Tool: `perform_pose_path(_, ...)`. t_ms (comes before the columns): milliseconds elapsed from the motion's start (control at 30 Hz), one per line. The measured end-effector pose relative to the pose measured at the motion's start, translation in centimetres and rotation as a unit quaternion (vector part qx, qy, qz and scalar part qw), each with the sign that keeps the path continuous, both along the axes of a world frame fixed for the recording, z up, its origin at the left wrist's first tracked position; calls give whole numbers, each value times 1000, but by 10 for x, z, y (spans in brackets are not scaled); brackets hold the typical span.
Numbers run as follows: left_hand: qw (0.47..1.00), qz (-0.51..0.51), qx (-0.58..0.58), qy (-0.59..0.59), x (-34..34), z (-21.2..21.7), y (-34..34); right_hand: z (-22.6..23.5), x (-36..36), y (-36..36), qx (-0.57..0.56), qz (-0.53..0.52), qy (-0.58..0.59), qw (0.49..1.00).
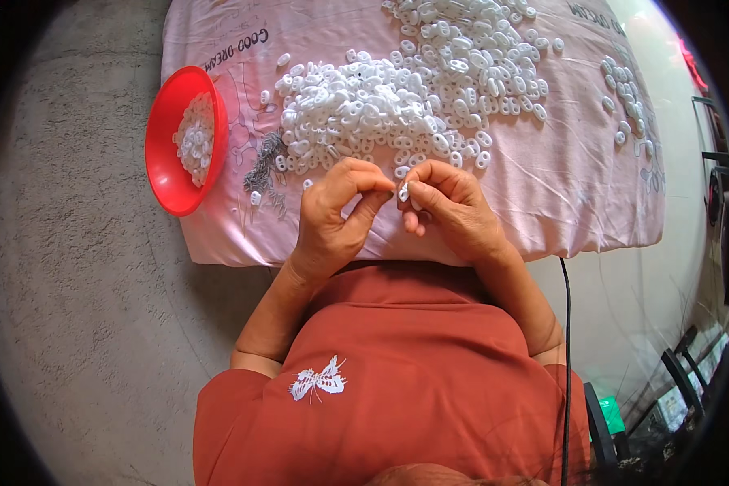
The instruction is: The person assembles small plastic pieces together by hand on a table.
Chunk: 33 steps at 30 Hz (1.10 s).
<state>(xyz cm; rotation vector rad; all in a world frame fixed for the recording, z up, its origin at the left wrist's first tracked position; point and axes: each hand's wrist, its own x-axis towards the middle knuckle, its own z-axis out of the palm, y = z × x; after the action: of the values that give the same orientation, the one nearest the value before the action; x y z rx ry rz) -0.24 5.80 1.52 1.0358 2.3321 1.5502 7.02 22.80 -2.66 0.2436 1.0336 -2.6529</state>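
My right hand [454, 206] pinches a small white oval plastic piece [404, 193] between thumb and fingertips. Close against that piece, the thumb and forefinger of my left hand [340, 209] are pressed together. Whatever they hold, if anything, is too small to make out. Just beyond both hands lies a big heap of similar white plastic pieces [364, 105], many with two holes. Beside my left hand is a small pile of thin grey metal parts [262, 170], which look like springs.
A red bowl [160, 158] with whitish pieces in it stands at the left edge of the pink cloth-covered table [535, 186]. More white pieces [486, 53] spread farther back, and a separate group [624, 89] lies at the right. A black cable [567, 348] hangs at my right.
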Motion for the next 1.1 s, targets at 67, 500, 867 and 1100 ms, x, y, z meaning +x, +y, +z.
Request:
perform_pose_path(67,999,19,-4,-44,1,-3,-3,2,0,-2,20,-15,-6,1000)
perform_pose_path(500,972,61,7,-227,4,7,0,3,0,-5,87,-5,17,996)
perform_pose_path(867,974,48,-15,-220,4,3,-4,1,1,-8,101,-8,26,995)
perform_pose_path(1100,988,31,-68,-137,2,9,-2,2,3,-12,153,-20,46,987)
